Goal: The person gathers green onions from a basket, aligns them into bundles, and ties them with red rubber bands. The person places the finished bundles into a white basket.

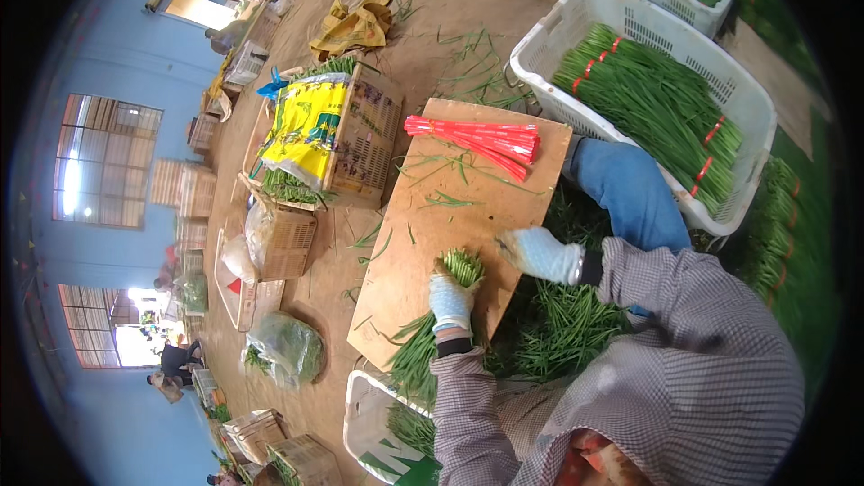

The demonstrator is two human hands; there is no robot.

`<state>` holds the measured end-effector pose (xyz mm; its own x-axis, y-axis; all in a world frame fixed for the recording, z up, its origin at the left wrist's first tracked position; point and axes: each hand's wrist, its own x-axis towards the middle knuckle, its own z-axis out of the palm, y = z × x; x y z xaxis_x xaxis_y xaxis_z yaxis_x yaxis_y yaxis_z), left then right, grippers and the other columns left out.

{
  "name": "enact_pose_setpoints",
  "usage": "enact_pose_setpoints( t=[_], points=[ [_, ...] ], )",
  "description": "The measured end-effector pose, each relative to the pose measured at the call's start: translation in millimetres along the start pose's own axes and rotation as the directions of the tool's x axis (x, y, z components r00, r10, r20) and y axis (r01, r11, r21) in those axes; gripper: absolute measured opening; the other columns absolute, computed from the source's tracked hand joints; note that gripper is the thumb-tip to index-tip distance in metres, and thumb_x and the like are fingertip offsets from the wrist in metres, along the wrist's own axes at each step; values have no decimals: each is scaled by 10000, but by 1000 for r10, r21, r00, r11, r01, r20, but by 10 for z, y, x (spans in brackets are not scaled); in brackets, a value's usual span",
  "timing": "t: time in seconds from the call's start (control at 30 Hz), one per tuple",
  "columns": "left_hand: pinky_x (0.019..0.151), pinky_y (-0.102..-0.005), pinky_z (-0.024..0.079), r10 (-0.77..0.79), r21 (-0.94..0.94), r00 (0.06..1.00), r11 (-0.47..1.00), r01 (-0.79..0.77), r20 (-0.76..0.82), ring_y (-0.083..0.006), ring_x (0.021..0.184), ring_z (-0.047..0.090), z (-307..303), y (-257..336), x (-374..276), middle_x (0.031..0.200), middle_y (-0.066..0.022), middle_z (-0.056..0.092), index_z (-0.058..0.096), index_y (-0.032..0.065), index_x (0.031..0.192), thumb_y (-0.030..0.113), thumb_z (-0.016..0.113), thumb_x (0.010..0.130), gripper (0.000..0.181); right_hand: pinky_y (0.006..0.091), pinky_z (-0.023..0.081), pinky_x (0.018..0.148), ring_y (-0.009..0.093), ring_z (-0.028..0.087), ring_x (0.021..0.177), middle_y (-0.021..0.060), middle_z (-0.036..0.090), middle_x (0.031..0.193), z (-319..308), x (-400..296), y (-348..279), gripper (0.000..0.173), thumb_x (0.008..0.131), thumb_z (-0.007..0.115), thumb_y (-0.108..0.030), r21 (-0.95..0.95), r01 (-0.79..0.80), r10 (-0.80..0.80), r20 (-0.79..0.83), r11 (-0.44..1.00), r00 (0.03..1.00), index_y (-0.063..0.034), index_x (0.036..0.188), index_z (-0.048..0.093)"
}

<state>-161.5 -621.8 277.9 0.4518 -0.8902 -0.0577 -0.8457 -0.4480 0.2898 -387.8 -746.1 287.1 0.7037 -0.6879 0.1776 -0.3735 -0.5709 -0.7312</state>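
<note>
My left hand (451, 297), in a pale blue knitted glove, is closed around a bunch of green stalks (462, 266). Their cut ends stand above the wooden board (405, 250), and the long leaves hang down past my wrist. To the right, my right hand (540, 254), gloved too, holds nothing that I can see; its stained fingers reach over the board's edge and are partly blurred. Red printed tie strips (482, 138) lie fanned out at the board's far end. Loose green leaves (449, 200) are scattered between the strips and my hands.
A white plastic crate (540, 74) with red-banded green bundles (648, 108) stands at the right. Loose greens (567, 331) lie beside my legs. Another white crate (358, 412) is below the board. Crates with a yellow bag (307, 128) stand to the left; a person (179, 364) is far off.
</note>
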Motion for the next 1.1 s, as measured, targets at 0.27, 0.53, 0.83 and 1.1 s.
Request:
enact_pose_setpoints(
  t=[0.27, 0.53, 0.83, 1.1],
  points=[
    [885, -486, 564, -212, 280, 967, 945, 167, 139, -399, 1099, 659, 7, 432, 139, 1203, -208, 646, 523, 27, 1343, 539, 884, 705, 894, 444, 542, 526, 338, 701, 649, 129, 679, 728, -12, -379, -267, 282, 1010, 580, -337, -184, 91, -88, 23, 979, 996, -58, 1038, 612],
    [647, -447, 578, -102, 77, 995, 992, 103, -19, -337, 756, 711, 414, 227, 184, 832, -132, 709, 693, 77, 943, 328, 723, 867, 264, 444, 526, 591, 305, 681, 721, 135, 684, 816, 392, -148, 55, 166, 961, 590, -211, -172, 222, -202, 131, 960, 971, -71, 993, 673],
    [743, -419, 574, -90, 279, 994, 955, 104, -62, -298, 897, 693, 364, 172, 122, 992, -124, 661, 633, 68, 1050, 212, 757, 793, 320, 577, 509, 598, 473, 657, 678, 268, 645, 693, 459, 16, 178, 290, 997, 587, -293, -153, 53, -14, 249, 987, 968, -8, 976, 629],
    [703, -442, 568, -2, 311, 988, 949, 49, -151, -321, 825, 686, 305, 56, 65, 912, -149, 660, 666, 57, 936, 200, 741, 798, 212, 556, 522, 605, 421, 683, 713, 209, 696, 762, 980, 237, 124, 239, 965, 578, -280, -11, -24, 26, 203, 1000, 979, -64, 928, 671]
  ],
)
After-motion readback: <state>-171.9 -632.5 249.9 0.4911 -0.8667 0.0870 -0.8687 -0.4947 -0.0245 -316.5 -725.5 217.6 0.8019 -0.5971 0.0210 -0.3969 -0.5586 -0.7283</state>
